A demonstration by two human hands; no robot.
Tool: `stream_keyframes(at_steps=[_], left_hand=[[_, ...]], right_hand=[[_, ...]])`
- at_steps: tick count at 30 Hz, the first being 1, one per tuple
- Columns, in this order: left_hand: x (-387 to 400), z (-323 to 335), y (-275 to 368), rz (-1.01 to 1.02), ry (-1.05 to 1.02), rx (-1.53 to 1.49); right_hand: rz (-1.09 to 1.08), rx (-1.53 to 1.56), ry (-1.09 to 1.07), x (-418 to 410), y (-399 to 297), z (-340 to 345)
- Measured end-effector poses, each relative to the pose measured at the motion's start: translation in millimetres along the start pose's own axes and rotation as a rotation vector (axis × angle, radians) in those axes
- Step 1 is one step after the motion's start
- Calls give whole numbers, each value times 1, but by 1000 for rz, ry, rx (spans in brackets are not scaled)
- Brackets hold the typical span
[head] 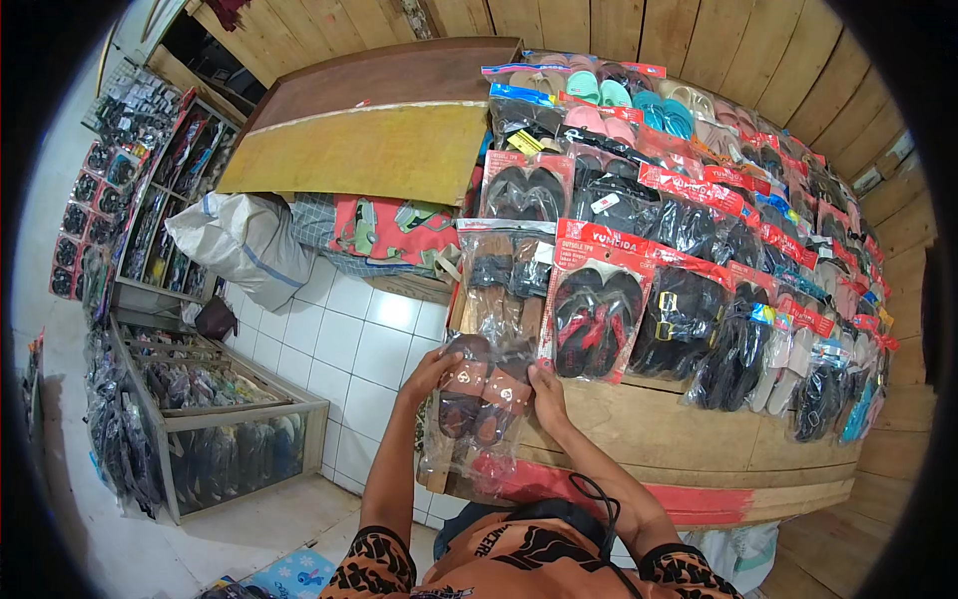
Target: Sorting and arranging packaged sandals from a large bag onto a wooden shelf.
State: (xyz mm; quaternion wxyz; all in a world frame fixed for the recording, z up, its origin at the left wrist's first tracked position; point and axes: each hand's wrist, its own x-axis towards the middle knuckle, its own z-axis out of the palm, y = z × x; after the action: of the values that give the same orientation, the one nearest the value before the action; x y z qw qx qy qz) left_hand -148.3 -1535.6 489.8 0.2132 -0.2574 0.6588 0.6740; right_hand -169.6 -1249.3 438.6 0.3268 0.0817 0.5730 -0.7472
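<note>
A pair of brown sandals [485,393] in a clear plastic bag is held upright between my two hands, close to my body. My left hand [434,371] grips its upper left side. On the opposite side my right hand [548,393] pinches the upper edge. Just beyond lies another bagged pair of dark sandals [490,273] on the wooden display table [636,419]. To its right sits a pack of black flip-flops with red straps [596,322] on a red card. The lower end of the held bag hangs over the table's near left corner.
Rows of packaged sandals [696,213] cover the table to the right. Beyond the left side are a yellow board [359,150], a white sack [239,239] and folded patterned cloth [397,228]. A glass display case [236,457] stands on the tiled floor [352,329] at left.
</note>
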Motion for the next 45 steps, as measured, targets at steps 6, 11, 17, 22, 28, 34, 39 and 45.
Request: stream_keyframes(at_steps=[6, 11, 17, 22, 28, 34, 39, 45], left_hand=[[20, 16, 20, 154, 8, -209], [39, -15, 16, 138, -38, 7], [66, 13, 34, 159, 43, 255], [83, 11, 22, 72, 158, 244], [79, 30, 27, 457, 203, 203], [4, 5, 16, 641, 780, 507], [-83, 10, -27, -4, 379, 379], [-101, 36, -106, 340, 207, 879]], right_hand=[[-342, -247, 250, 18, -25, 12], [-288, -543, 219, 24, -52, 21], [-328, -646, 611, 54, -40, 18], [-151, -867, 472, 74, -54, 20], [-229, -890, 212, 56, -78, 19], [-834, -966, 346, 5, -86, 26], [-14, -758, 91, -65, -28, -18], [-196, -553, -33, -65, 46, 39]])
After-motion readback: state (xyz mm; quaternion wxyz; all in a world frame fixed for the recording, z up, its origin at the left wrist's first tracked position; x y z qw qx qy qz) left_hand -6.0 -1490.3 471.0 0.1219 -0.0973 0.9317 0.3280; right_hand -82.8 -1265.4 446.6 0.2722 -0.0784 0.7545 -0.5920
